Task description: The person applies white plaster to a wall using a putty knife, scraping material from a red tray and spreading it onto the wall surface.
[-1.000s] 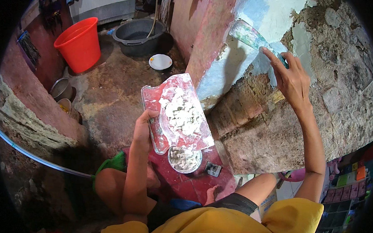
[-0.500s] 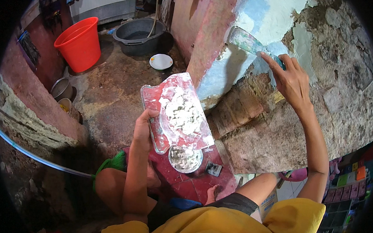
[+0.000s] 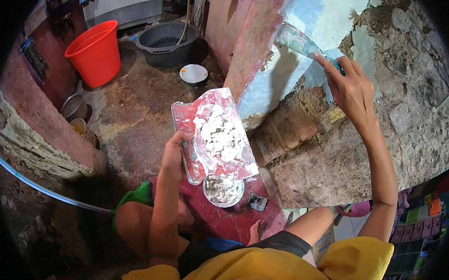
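My left hand point(image 3: 175, 150) grips the left edge of a red plastic plastering board point(image 3: 188, 117), thumb on top. A lumpy heap of white putty point(image 3: 222, 135) lies on the board. Up at the right, my right hand point(image 3: 351, 88) is closed round the handle of a putty knife point(image 3: 301, 42), forefinger stretched along it. The knife's wide, putty-smeared blade lies against or close to the wall, over a patch of pale blue and white coating point(image 3: 317, 19). Below the board stands a round tub point(image 3: 223, 191) with more white putty in it.
A small dark square object point(image 3: 257, 202) sits beside the tub on the red tiles point(image 3: 226, 225). Rough bare wall point(image 3: 333, 165) rises at my right. Farther off are a red bucket point(image 3: 95, 57), a black basin point(image 3: 165, 52) and a white plate point(image 3: 193, 73). A pale hose point(image 3: 47, 192) crosses the left.
The putty knife and my right hand have shifted slightly up along the wall. My left hand and the board have barely moved.
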The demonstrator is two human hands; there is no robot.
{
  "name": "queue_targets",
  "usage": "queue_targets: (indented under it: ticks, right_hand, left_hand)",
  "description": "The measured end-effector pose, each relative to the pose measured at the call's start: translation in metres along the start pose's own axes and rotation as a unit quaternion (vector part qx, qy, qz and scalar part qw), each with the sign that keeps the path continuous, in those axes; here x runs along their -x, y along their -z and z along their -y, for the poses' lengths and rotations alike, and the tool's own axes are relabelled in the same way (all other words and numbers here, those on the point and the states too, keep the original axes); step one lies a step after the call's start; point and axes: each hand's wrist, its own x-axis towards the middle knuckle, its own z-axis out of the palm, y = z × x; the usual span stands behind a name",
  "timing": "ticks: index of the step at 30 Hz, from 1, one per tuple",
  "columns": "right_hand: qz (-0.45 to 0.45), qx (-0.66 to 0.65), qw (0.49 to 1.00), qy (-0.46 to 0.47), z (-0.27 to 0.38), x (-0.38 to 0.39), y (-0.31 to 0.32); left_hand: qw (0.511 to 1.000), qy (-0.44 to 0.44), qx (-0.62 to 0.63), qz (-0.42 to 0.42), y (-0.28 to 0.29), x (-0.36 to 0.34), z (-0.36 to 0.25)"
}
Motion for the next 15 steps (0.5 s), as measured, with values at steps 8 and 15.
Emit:
queue_targets:
  ticks: [8, 15]
  right_hand:
    - [-0.032, -0.014, 0.999, 0.017, 0.004, -0.003, 0.007]
    - [-0.026, -0.005, 1.000, 0.015, 0.002, -0.005, 0.007]
  left_hand:
    - [1.000, -0.003, 0.009, 0.009, 0.001, -0.001, 0.002]
    - [1.000, 0.007, 0.008, 0.007, 0.003, -0.002, 0.002]
